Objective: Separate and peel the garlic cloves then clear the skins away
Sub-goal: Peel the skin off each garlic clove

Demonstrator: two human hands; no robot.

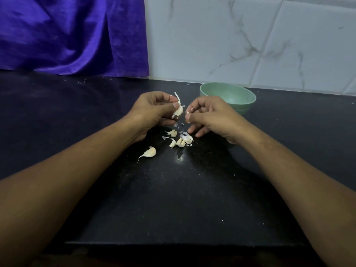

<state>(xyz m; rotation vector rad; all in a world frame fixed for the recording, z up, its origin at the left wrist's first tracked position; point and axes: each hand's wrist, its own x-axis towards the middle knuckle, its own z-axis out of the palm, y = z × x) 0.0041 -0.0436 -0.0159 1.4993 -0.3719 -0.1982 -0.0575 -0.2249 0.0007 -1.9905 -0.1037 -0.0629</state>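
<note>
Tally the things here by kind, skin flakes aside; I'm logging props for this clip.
Green bowl: 1
Purple cloth: 1
Garlic piece in the left hand: 1
Loose cloves on the counter: about 6, cluster hard to split
Total: about 9

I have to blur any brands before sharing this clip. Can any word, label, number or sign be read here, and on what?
None: no text can be read anywhere.
The green bowl, wall tiles, purple cloth and black counter are all plain.
The garlic in the left hand and the skin pinched by the right hand bear no marks.
</note>
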